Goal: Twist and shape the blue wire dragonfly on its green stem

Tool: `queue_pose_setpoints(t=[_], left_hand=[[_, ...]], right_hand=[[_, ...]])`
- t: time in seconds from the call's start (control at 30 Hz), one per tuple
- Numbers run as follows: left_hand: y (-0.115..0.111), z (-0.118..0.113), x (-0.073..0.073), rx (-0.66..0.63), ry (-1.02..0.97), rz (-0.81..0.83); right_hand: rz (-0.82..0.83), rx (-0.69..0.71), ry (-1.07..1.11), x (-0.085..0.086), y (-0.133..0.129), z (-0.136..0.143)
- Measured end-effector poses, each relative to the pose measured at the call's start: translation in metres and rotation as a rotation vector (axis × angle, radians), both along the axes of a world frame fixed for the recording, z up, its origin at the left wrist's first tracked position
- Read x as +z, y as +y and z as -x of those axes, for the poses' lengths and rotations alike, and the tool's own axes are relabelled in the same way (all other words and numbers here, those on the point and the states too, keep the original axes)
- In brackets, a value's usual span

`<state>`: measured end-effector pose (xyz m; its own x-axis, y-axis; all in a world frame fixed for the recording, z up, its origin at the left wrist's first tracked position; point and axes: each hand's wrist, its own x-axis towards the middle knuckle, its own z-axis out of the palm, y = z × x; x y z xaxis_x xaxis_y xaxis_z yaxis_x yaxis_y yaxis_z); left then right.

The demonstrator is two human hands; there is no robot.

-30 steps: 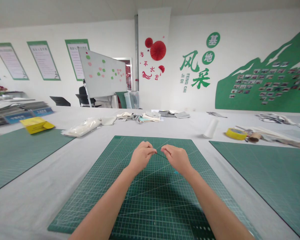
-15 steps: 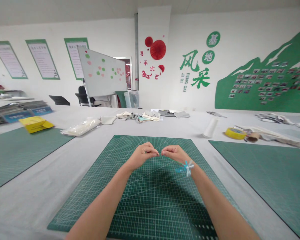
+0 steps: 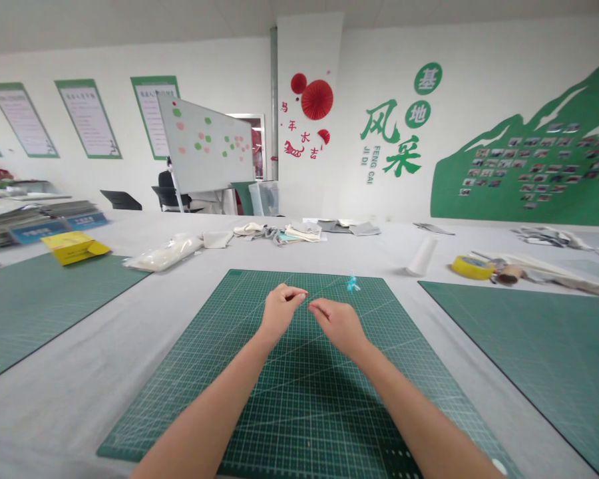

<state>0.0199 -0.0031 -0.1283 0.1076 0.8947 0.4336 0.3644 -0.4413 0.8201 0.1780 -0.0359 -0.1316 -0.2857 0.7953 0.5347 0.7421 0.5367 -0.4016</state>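
Above a green gridded cutting mat (image 3: 279, 426), both my hands hover with their fingertips close together. My left hand (image 3: 281, 311) is pinched, and a thin green stem seems to run rightward from its fingertips. At the stem's far end is a small light-blue flower-like piece (image 3: 352, 284), above the mat's upper right part. My right hand (image 3: 340, 324) is closed in a pinch just below and right of the left fingertips. Whatever sits between its fingers is too small to make out.
Other green mats lie left (image 3: 44, 299) and right (image 3: 529, 346). Beyond are a yellow packet (image 3: 76, 247), a clear plastic bag (image 3: 166, 253), fabric scraps (image 3: 302, 231), a white roll (image 3: 422, 257) and yellow tape (image 3: 472, 267). Stacked sheets (image 3: 10, 223) stand at far left.
The blue flower-like piece has swung from beside my right wrist up and away, beyond the right hand. My left hand has risen slightly, while the right has turned and shifted left.
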Motion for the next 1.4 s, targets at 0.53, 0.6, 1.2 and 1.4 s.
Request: queue_pose_setpoints(t=[0.53,0.6,1.2,1.4], left_hand=[[-0.007,0.000,0.004,-0.061,0.442,-0.302],[-0.006,0.003,0.006,-0.126,0.465,-0.317],[0.002,0.007,0.006,-0.338,-0.210,0.165],[0.005,0.003,-0.003,-0.188,-0.312,0.249]], right_hand=[[-0.218,-0.183,-0.237,0.009,0.000,-0.017],[-0.165,-0.146,-0.174,0.011,0.003,-0.021],[0.331,0.139,0.338,0.008,0.019,-0.025],[0.132,0.055,0.158,0.006,0.006,-0.007]])
